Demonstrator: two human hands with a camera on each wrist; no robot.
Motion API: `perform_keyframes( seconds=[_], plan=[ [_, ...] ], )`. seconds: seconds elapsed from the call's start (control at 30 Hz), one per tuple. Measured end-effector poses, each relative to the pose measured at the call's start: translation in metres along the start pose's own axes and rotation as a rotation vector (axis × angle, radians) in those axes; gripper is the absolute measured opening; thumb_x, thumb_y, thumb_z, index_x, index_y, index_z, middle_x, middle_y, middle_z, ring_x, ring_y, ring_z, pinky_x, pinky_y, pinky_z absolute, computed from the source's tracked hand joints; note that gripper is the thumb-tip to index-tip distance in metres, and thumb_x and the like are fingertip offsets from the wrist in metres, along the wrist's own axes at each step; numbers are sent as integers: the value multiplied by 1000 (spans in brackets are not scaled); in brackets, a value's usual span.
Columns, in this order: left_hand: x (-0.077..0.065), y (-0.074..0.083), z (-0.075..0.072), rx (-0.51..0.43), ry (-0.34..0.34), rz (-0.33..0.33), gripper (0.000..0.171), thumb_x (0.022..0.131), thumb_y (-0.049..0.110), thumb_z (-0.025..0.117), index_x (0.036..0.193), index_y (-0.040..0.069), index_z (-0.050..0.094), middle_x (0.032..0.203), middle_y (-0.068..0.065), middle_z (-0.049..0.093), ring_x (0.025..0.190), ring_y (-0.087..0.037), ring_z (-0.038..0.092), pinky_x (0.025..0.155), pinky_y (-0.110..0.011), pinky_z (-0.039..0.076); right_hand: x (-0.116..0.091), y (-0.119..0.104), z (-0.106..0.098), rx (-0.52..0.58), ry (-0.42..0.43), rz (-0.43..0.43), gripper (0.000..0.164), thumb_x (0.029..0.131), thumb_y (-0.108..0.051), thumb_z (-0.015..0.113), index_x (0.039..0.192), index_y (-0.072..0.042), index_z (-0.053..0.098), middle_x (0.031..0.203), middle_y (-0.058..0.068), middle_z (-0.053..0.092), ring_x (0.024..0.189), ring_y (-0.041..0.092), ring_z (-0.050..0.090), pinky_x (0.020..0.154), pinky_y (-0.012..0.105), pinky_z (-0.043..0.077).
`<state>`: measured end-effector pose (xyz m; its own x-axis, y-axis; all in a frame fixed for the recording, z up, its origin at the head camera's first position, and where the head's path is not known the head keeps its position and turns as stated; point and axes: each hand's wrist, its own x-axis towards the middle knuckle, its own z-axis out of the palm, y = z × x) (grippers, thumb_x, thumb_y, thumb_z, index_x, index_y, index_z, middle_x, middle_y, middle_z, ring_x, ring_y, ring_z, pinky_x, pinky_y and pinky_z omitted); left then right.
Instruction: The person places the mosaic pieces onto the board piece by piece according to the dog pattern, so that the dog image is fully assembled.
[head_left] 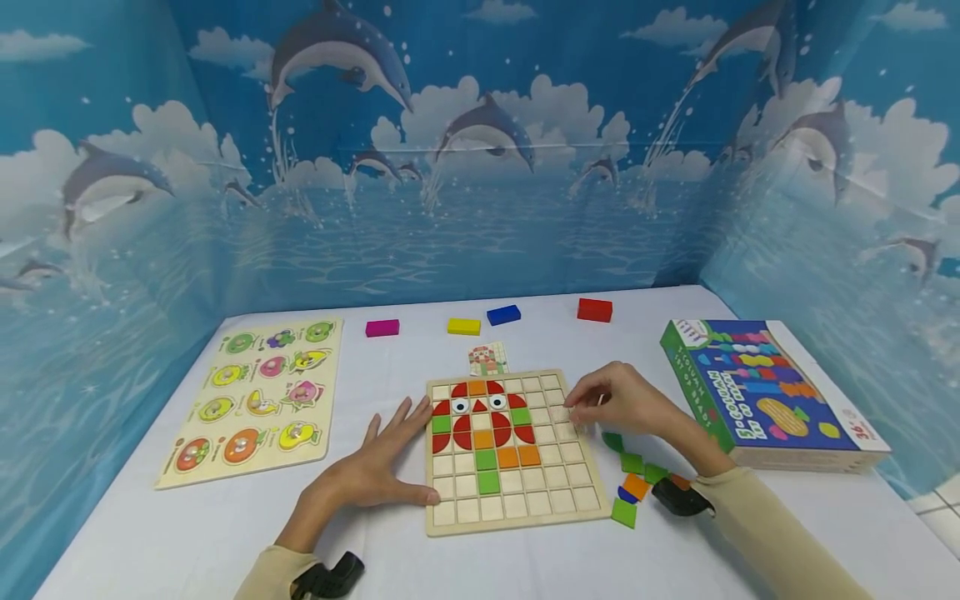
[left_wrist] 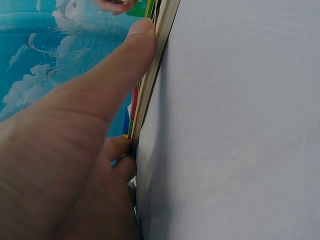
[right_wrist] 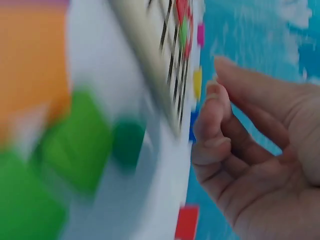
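A wooden grid board [head_left: 517, 525] lies in front of me, its cells partly filled with red, green, orange and eye-printed tiles that form a face-like pattern. My left hand [head_left: 375, 467] is spread at its left side, thumb and fingers touching the rim. In the left wrist view the thumb [left_wrist: 127, 57] rests against the board's edge [left_wrist: 157, 55]. Over the board's right edge hovers my right hand [head_left: 618, 402], its fingers loosely curled and thumb close to the index finger. No piece shows between those fingertips [right_wrist: 212, 92]. Loose tiles [head_left: 624, 513], green, orange and blue, lie below that hand.
A small pattern card [head_left: 488, 358] lies behind the board. Magenta [head_left: 382, 327], yellow [head_left: 463, 326], blue [head_left: 503, 315] and red [head_left: 595, 310] blocks line the back. A fruit puzzle board [head_left: 255, 392] lies left; a toy box [head_left: 780, 392] lies right. A dolphin-print curtain [head_left: 480, 225] surrounds the table.
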<state>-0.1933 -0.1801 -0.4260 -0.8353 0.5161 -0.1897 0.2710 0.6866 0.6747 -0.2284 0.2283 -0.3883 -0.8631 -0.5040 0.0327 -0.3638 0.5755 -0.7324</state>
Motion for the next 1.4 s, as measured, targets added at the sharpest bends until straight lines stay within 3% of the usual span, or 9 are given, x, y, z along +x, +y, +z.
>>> perform_keyframes(
  seconds=[0.17,0.37,0.57,0.77,1.03,1.23,1.4],
  plan=[
    [-1,0,0,-2,2,-5,125,77,50,96,174,19,23,182,0,12,169,-28,-5,132,-60,-14,-8,27,-21,53,-124,55,17,88,-7,89,103,-2,81,82,0,70,76,15,61,70,22,56],
    [1,0,1,-2,1,-8,125,77,50,96,174,20,23,182,1,13,169,-27,-5,132,-59,-14,-20,38,-25,39,-201,109,23,84,-15,94,100,-7,79,79,0,64,75,15,59,66,20,50],
    [1,1,1,-6,6,-12,125,77,50,97,174,20,24,182,0,13,169,-28,-5,132,-60,-14,-26,36,-22,-16,-180,110,23,81,-18,97,91,-11,77,76,-2,61,74,15,58,63,20,49],
    [0,1,1,-6,7,-9,125,76,50,97,174,19,24,182,1,13,169,-28,-4,132,-60,-15,-24,32,-19,-56,-156,107,22,83,-19,95,86,-13,74,74,-5,61,72,14,59,64,21,52],
    [0,1,1,-6,10,-7,126,76,50,97,174,19,24,182,1,13,169,-28,-4,132,-60,-15,-19,22,-6,47,-96,-15,27,87,-6,89,82,-10,62,73,-6,55,75,13,62,69,22,54],
    [0,1,0,-11,6,-7,126,76,50,97,174,19,24,182,1,13,169,-28,-5,132,-59,-15,-14,8,5,95,-70,-24,19,88,-5,89,90,-8,70,80,-3,66,70,15,61,63,21,54],
    [0,0,1,-9,4,-4,125,77,50,96,174,19,24,182,1,13,169,-28,-5,132,-59,-15,-12,2,10,104,-49,-5,22,87,-5,90,98,-5,72,86,0,70,76,16,64,68,21,58]
  ],
)
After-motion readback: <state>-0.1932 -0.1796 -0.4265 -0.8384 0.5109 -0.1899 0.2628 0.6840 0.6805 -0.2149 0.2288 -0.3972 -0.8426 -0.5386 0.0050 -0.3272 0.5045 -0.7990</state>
